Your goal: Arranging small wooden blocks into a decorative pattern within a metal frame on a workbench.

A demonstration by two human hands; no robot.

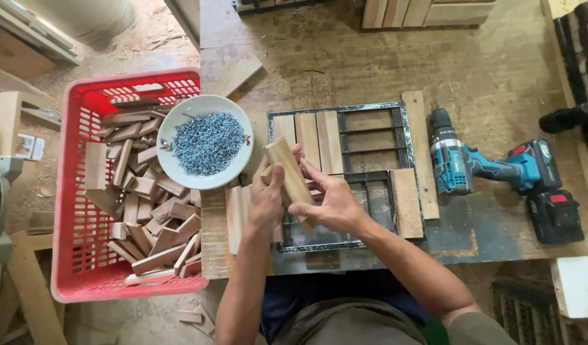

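both hands, the left hand [266, 203] and the right hand [332, 206], are clamped on a wood block [289, 172], lifted above the metal frame [406, 121]. best keep it flat and lined up with the slats [318, 142].

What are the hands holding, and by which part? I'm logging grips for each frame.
Both hands hold one short wooden slat. The left hand grips its lower left edge, and the right hand pinches its lower end from the right.
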